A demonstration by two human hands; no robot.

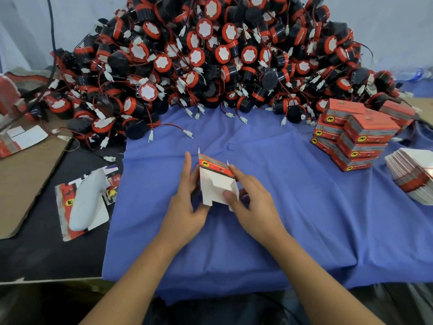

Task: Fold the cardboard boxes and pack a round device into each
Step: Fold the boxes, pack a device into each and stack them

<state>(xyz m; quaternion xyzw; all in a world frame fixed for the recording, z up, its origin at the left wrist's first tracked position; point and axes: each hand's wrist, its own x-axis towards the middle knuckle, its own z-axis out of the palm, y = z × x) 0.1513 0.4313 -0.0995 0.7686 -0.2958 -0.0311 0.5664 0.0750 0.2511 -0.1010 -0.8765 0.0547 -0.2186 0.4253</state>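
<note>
A small red cardboard box (216, 181), white inside and with its flaps unfolded, is held above the blue cloth (293, 207) at the centre. My left hand (187, 202) grips its left side with the fingers stretched up along it. My right hand (253, 205) holds the right side, its thumb pressing on a white flap. A big heap of round black and red devices (210, 55) with red wires and white plugs fills the back of the table.
Folded red boxes (356, 134) are stacked at the right, with a pile of flat box blanks (412, 177) beside them. At the left lie a white handheld object (87, 198) on printed cards and a brown cardboard sheet (25, 174).
</note>
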